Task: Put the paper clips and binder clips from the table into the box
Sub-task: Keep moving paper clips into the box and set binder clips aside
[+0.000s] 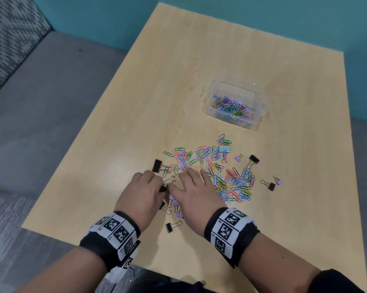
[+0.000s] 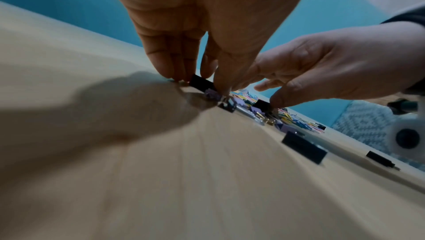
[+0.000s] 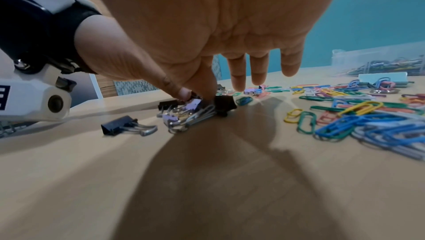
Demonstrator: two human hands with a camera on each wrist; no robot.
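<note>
A little cluster of binder clips (image 3: 186,114), black and lilac with wire handles tangled together, lies on the counter (image 1: 136,115) at about six o'clock of the scatter. The left hand (image 1: 141,192) has its fingers curled down, pinching a black binder clip (image 1: 164,187) whose handles stick out toward twelve. The right hand (image 1: 196,192) pinches into the cluster with thumb and forefinger, its other fingers (image 3: 260,73) straight and spread. The loose paper clips (image 1: 231,182) fan out toward two o'clock, and the clear box (image 1: 235,104), already part filled, sits well apart beyond them at one o'clock. The risk I see: the hooked handles could drag neighbours up and shed them on the way, or a sprung clip could slip and skid off the near edge.
</note>
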